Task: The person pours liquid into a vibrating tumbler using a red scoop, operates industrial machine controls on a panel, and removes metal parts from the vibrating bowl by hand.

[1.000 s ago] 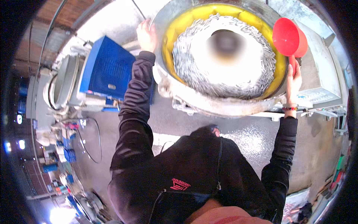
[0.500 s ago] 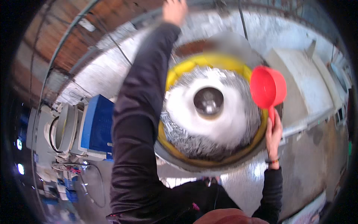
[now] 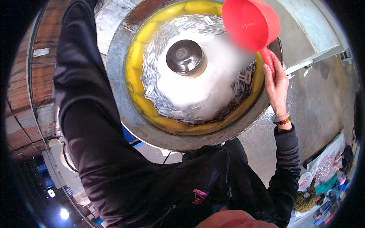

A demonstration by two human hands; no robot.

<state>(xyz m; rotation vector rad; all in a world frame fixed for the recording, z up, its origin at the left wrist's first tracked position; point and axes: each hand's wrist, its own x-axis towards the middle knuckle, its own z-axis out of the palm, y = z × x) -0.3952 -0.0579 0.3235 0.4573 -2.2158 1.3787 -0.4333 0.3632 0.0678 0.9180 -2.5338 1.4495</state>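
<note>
The right hand (image 3: 276, 81) grips the handle of a red plastic dipper (image 3: 249, 24) over the far right of a round, yellow-lined grey metal tub (image 3: 118, 68); the left is out of sight, its state unknown. A slack grip could drop the dipper onto the small silvery pieces (image 3: 167, 108). Pink lettering (image 3: 199, 196) marks the black jacket (image 3: 152, 178).

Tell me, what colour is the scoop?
The scoop is bright red; it shows best in the head view.
</note>
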